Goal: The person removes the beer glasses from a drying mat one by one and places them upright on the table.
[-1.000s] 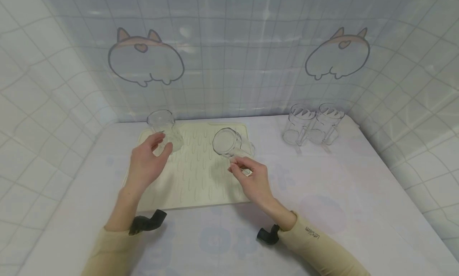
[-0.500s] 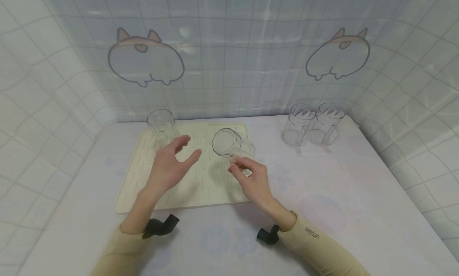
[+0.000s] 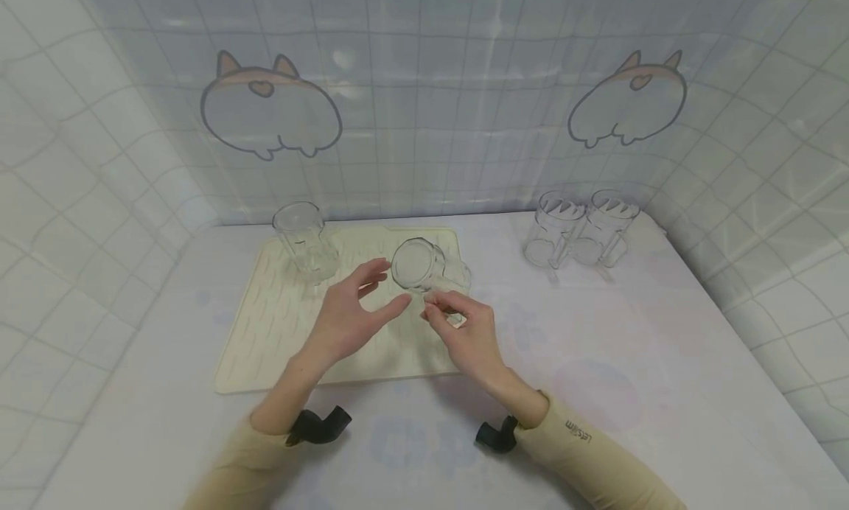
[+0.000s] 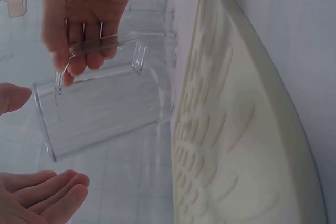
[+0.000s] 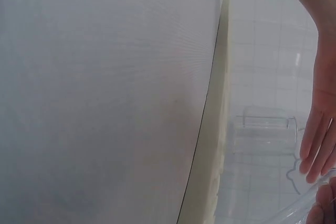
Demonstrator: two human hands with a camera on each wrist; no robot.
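A clear glass mug (image 3: 416,265) is held over the right part of a cream ribbed mat (image 3: 278,355), slightly tilted. My right hand (image 3: 472,332) pinches its handle; in the left wrist view the fingers of that right hand (image 4: 92,3) curl round the handle above the mat. My left hand (image 3: 348,318) is just left of the mug, thumb and fingers spread apart, with nothing in it. From the left wrist, its fingertips and thumb lie either side of the mug's upper end. A second glass mug (image 3: 306,237) stands on the mat's back left corner.
Two more clear mugs, a left one (image 3: 547,233) and a right one (image 3: 602,230), stand side by side at the table's back right. A tiled-pattern wall (image 3: 458,141) rises behind. Black wrist mounts (image 3: 323,426) hang close over the table's front.
My left hand has moved right from beside the mug at the mat's back left, coming up to the mug in my right hand. My right hand and its mug have hardly moved.
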